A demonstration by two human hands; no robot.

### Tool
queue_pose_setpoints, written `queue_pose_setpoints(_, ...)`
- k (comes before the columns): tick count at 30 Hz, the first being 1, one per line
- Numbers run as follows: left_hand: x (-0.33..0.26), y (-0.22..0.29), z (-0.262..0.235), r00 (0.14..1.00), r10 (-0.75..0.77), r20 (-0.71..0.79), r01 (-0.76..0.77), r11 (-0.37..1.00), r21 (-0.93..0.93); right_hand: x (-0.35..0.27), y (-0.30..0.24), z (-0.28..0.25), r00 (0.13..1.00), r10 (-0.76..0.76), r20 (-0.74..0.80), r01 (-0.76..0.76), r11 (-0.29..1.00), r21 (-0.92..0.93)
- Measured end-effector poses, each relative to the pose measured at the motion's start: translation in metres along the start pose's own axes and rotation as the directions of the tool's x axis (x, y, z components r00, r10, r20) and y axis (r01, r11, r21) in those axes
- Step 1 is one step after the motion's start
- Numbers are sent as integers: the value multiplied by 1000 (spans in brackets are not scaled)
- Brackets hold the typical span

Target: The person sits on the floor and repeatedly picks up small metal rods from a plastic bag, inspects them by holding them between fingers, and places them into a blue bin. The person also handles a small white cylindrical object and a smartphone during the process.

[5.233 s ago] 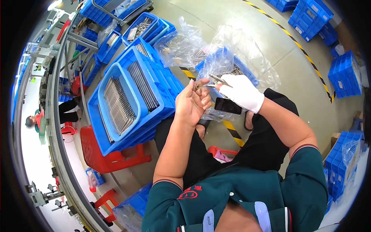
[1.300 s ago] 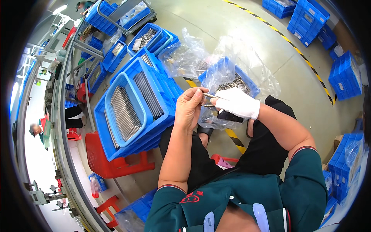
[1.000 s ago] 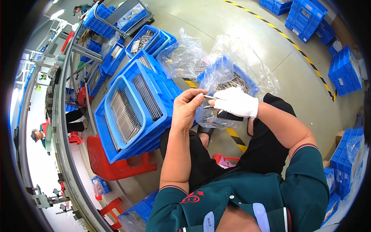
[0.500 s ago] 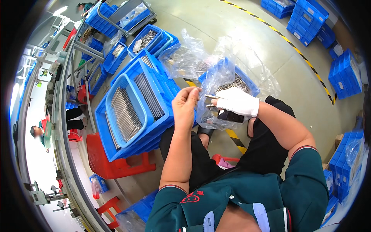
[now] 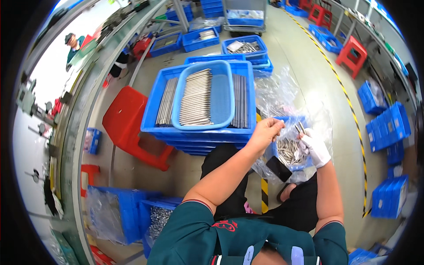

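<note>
My left hand (image 5: 267,133), bare, is closed in a pinch above the near-left side of a blue crate (image 5: 304,168); whatever may be between its fingertips is too small to make out. Just to its right, my right hand (image 5: 316,149) wears a white fingerless glove and grips a couple of slim metal rods (image 5: 300,128), their ends pointing up. Below both hands, loose metal pieces (image 5: 289,151) lie in that crate, which is lined with clear plastic. A black phone-like slab (image 5: 279,168) rests at its near edge.
Left of my hands, a light blue tray (image 5: 223,99) with a row of metal rods sits on stacked blue crates (image 5: 150,119). A red stool (image 5: 128,115) stands beside them. Clear plastic (image 5: 276,88) spreads on the floor. A workbench runs along the left.
The view has turned left, so the tray and crates now appear more central. Both hands stay close together over the crate, with the rods still in my right hand.
</note>
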State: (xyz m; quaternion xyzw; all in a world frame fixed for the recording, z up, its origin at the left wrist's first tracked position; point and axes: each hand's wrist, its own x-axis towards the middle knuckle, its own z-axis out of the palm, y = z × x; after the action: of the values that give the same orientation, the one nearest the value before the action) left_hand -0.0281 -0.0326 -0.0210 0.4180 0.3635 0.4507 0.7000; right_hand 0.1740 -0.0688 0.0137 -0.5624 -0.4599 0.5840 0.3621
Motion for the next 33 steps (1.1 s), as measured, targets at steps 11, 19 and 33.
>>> queue_pose_setpoints(11, -5, -12, 4, 990, 101, 95, -137, 811, 568, 37, -129, 112, 855, -459, 242, 507, 638, -580)
queue_pose_setpoints(19, 4, -37, 6, 931, 281, 234, -366, 701, 612, 143, -125, 243, 704, -467, 535, 661, 153, -735)
queue_pose_setpoints(33, -1, -35, 0, 919, 286, 271, -391, 744, 542, 195, -107, 311, 622, -352, 700, 726, -78, -684)
